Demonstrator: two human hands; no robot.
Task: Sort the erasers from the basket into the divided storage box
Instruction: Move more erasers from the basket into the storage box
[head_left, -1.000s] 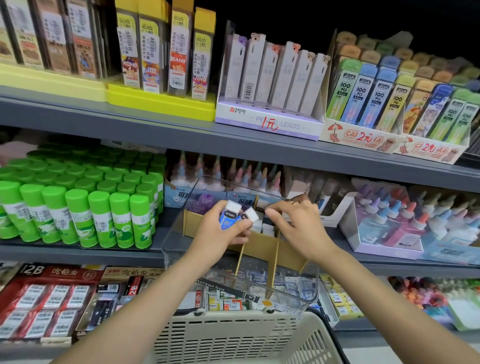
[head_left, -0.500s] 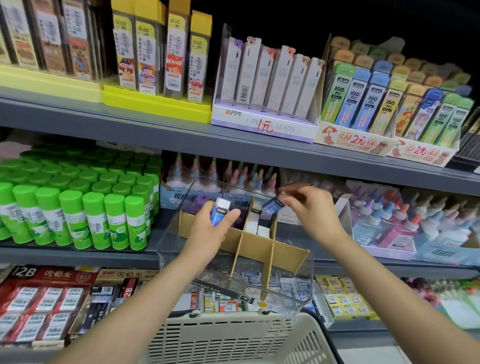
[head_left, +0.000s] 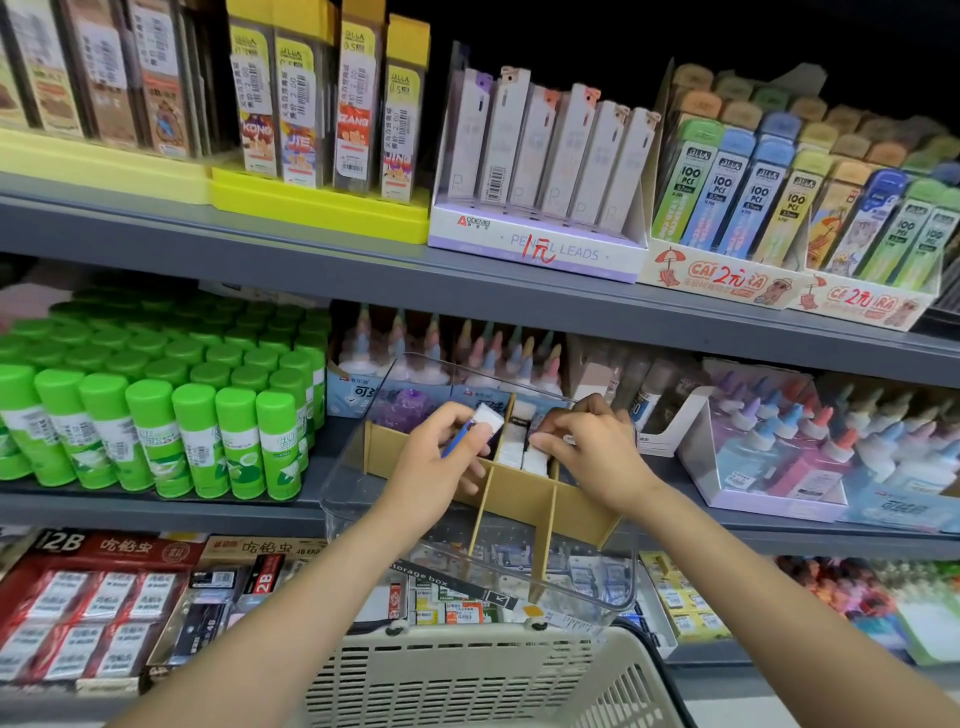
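A clear plastic storage box with brown cardboard dividers juts out from the middle shelf. My left hand grips a white eraser in a blue sleeve over the box's left compartment. My right hand has its fingers curled down into the middle compartment, at the top of the white erasers standing there; what it pinches is hidden. The beige slotted basket sits below the box at the bottom of the view.
Green glue sticks fill the shelf left of the box. Glue bottles in display trays stand to its right. Pencil lead boxes line the upper shelf. Boxed erasers lie on the lower shelf.
My right hand has come down from above the box into the middle compartment, and the blue-sleeved eraser it held is out of sight. My left hand tilted its eraser and moved slightly right.
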